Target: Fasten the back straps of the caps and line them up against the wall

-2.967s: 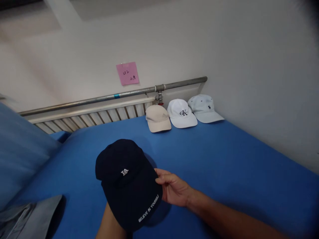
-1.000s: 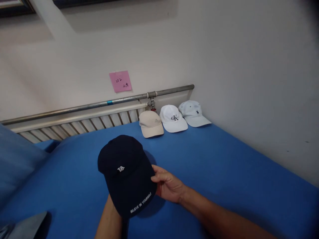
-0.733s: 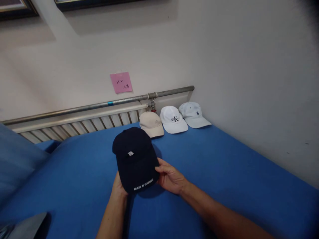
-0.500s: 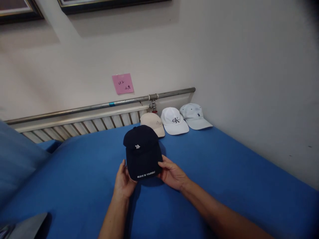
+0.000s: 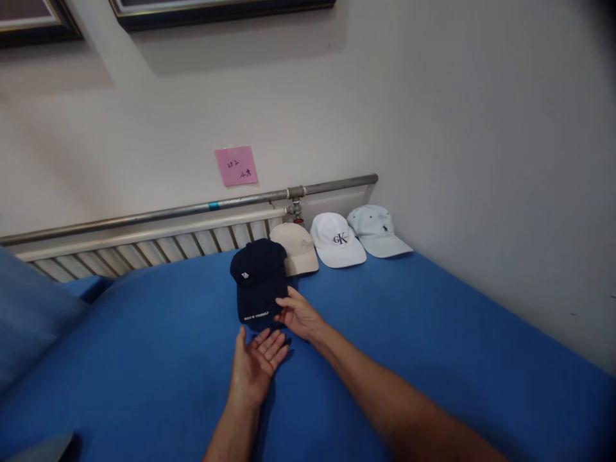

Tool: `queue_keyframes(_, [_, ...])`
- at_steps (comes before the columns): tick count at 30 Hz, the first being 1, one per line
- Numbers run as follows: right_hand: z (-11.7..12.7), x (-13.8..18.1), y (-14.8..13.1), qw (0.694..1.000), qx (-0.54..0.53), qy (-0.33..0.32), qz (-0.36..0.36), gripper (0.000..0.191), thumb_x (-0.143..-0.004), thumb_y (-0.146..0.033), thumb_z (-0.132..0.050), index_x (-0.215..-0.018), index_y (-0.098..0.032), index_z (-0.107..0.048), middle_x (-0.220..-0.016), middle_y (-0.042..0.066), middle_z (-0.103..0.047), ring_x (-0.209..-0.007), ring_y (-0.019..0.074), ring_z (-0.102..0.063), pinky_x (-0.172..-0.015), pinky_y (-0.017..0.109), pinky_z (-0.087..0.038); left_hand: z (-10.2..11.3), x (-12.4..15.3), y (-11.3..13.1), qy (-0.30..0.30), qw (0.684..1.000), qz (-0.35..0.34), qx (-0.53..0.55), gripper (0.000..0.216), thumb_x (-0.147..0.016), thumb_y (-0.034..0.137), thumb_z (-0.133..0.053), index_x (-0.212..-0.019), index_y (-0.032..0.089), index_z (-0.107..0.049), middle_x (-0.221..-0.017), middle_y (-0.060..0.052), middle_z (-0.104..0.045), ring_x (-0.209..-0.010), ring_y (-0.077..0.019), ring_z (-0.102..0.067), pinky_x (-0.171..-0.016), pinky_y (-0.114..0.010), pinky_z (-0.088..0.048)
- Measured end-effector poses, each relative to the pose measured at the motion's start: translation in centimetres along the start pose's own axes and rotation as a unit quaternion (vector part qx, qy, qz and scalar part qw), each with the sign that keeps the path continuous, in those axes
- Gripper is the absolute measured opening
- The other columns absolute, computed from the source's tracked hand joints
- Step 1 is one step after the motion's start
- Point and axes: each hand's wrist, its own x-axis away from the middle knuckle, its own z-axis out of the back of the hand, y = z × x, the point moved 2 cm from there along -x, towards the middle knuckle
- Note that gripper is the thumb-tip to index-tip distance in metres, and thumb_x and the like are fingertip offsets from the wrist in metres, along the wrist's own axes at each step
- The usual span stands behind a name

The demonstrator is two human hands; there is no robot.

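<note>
A navy baseball cap point(image 5: 260, 282) with white lettering on its brim is held just left of the other caps. My right hand point(image 5: 299, 313) pinches the right edge of its brim, thumb on top. Below the brim, my left hand point(image 5: 260, 362) is open, palm up with fingers spread, apart from the cap. Beside the navy cap stand a beige cap point(image 5: 299, 247), a white cap point(image 5: 337, 240) with black letters, and a pale blue cap point(image 5: 378, 230) with a small dark emblem, in a row toward the right.
Blue cloth point(image 5: 158, 359) covers the surface. Behind it run a radiator point(image 5: 144, 252) and a metal pipe point(image 5: 187, 210) along the wall. A pink note point(image 5: 236, 166) is stuck above. Blue fabric point(image 5: 33, 314) hangs at left; a grey object point(image 5: 51, 449) lies at the lower left.
The navy cap has moved away from me and left, toward the beige cap's side. My left hand has let go of it and opened; my right hand still grips the brim.
</note>
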Motion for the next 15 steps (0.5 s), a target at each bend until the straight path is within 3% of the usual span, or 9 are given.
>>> queue_keyframes(5, [-0.9, -4.4, 0.3, 1.000, -0.002, -0.017, -0.008, 0.038, -0.061, -0.015, -0.074, -0.092, -0.020, -0.053, -0.076, -0.004, -0.063, -0.060, 0.0107, -0.058, -0.046, 0.019, -0.043, -1.1, 0.4, -0.8, 0.010, 0.997, 0.012, -0.073, 0.045, -0.096, 0.047, -0.036, -0.071, 0.013, -0.052, -0.058, -0.008, -0.063, -0.049, -0.0171, -0.062, -0.050, -0.029, -0.050])
queue_keyframes(15, [-1.6, -13.0, 1.0, 1.000, -0.026, -0.005, -0.015, 0.031, -0.067, -0.009, -0.067, -0.088, -0.022, -0.047, -0.075, -0.005, -0.060, -0.059, 0.0094, -0.057, -0.044, 0.017, -0.044, -1.3, -0.5, -1.4, 0.009, 0.997, 0.032, -0.073, 0.047, -0.097, 0.046, -0.035, -0.071, 0.012, -0.055, -0.054, -0.005, -0.059, -0.045, -0.0155, -0.055, -0.047, -0.028, -0.045])
